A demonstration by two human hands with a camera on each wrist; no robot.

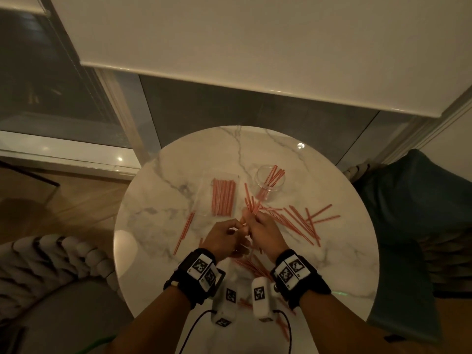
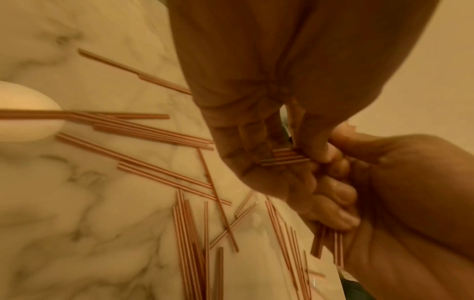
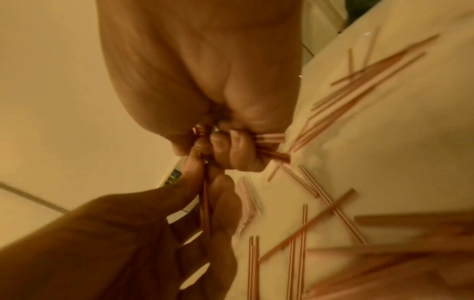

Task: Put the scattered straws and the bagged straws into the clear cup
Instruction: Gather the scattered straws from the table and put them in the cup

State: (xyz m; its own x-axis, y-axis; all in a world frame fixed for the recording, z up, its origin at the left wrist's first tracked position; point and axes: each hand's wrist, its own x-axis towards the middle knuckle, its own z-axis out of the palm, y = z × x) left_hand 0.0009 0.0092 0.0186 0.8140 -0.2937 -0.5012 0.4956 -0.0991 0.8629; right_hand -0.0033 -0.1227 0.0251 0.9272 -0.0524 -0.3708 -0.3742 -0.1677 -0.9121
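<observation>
surface (image 1: 332, 264): white marble look with grey veins, polished, glossy enough to throw back lamp glare
clear cup (image 1: 267, 185): see-through plastic or glass, cannot tell which; smooth, shiny rim
scattered straws (image 1: 301, 221): thin, red-and-white striped, smooth, matt
bagged straws (image 1: 224, 197): same striped kind, inside a thin clear plastic film with faint sheen
wrist bands (image 1: 301, 277): black cloth, matt, carrying white hard-plastic blocks with printed black-and-white markers
floor (image 1: 38, 208): wood, smooth
</observation>
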